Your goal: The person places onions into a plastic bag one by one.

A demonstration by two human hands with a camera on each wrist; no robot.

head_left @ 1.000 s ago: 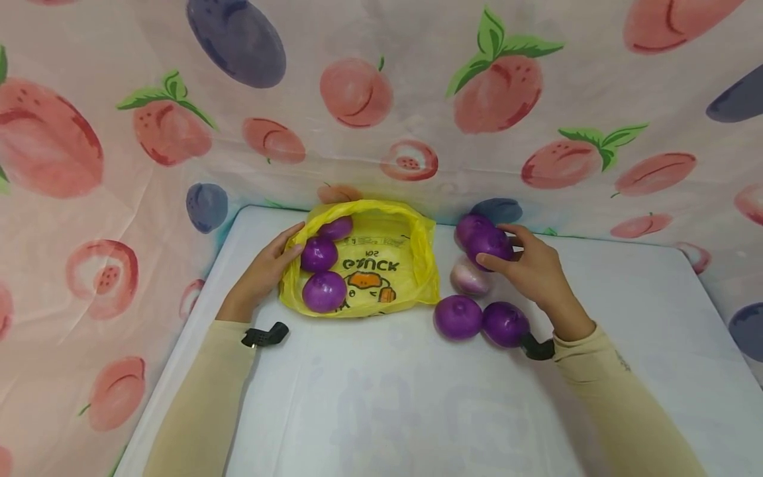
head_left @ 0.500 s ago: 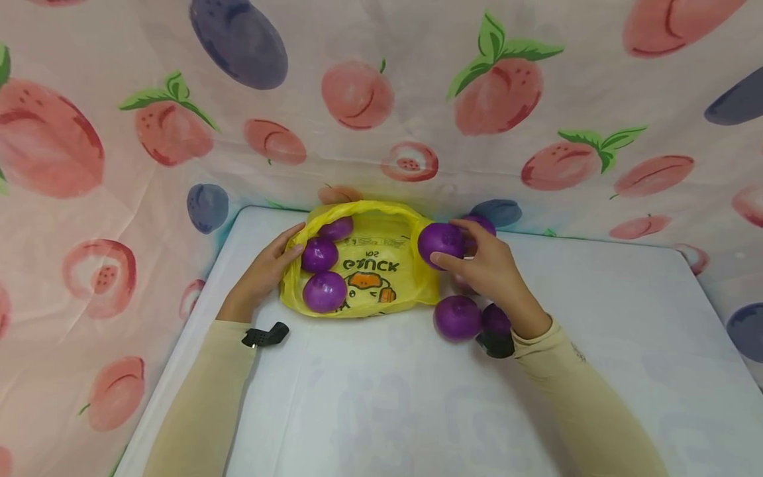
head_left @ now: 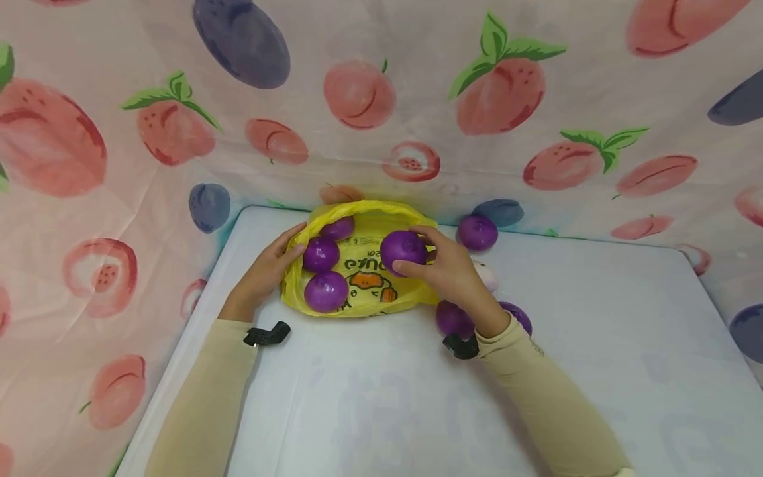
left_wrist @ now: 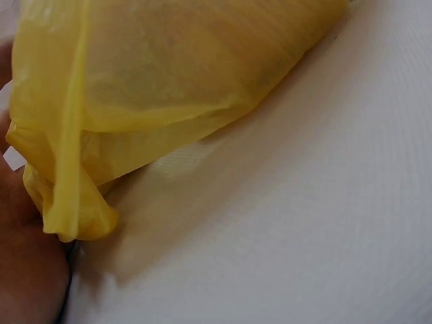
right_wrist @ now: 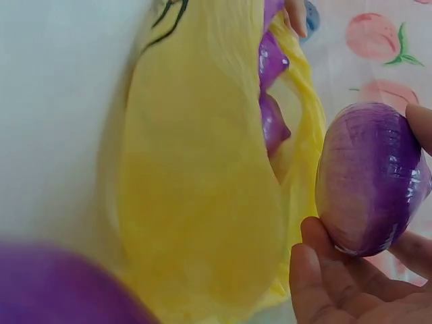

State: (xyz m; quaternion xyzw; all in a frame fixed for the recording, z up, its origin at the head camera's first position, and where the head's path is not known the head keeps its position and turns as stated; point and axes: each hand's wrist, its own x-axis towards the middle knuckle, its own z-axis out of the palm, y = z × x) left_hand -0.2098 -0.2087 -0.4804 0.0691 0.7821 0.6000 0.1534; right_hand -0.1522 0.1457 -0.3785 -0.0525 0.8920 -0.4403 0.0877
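A yellow plastic bag (head_left: 357, 308) with a printed cartoon lies with its mouth spread open on the white table. My left hand (head_left: 267, 268) holds its left rim, thumb over the edge. Inside, along the left side, sit three purple onions (head_left: 326, 291). Between thumb and fingertips, my right hand (head_left: 454, 271) grips another purple onion (head_left: 401, 249) over the bag's right part. The right wrist view shows this onion (right_wrist: 368, 179) glossy and paler on one side, beside the bag's mouth. In the left wrist view, bunched yellow film (left_wrist: 74, 196) meets the hand.
Right of the bag are a purple onion (head_left: 477, 232) at the back, a pale onion (head_left: 485, 275) and two more purple ones (head_left: 453, 319), partly hidden by my right arm. A fruit-print cloth (head_left: 357, 159) hangs behind the white table (head_left: 369, 397).
My right hand has carried the purple onion leftward from the group on the right to over the bag's mouth. My left hand stays at the bag's left rim.
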